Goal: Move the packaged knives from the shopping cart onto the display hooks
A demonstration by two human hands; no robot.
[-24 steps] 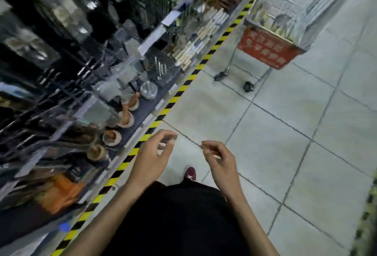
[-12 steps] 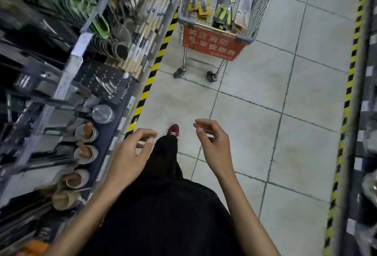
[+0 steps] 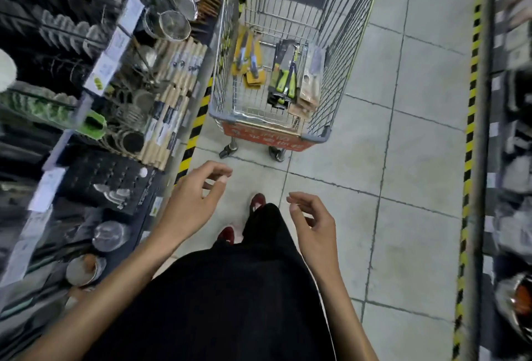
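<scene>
The tiled floor (image 3: 417, 159) ran ahead of both hands, with a crowded shelf (image 3: 121, 107) of kitchenware close on the far side of the left hand. The hooks meant for the knives could not be picked out in its blurred racks.

The shopping cart (image 3: 339, 44) stood straight ahead of the hands, beyond their reach and a little nearer the left one, its near end facing the person. The packaged knives (image 3: 283, 75) lay inside it on the wire bottom. Dark packs with green handles were in the middle, yellow cards (image 3: 248, 58) lay toward the left hand's side, and a pale pack (image 3: 312, 78) lay toward the right hand's side.

The left hand (image 3: 195, 202) and the right hand (image 3: 313, 222) hung in front of the body, apart from each other. Both were empty, with fingers loosely curled and touching nothing.

The step in hand looked like the walk-up and reach into the cart. To do it well, the person should probably step close enough to reach over the near rim without leaning. Each pack would be best taken by its card edges, away from the blade. Keeping the hang-hole end uppermost should let it slide straight onto a hook. Lifting one pack at a time, or a matched stack, would likely keep them from snagging on the wire.
</scene>
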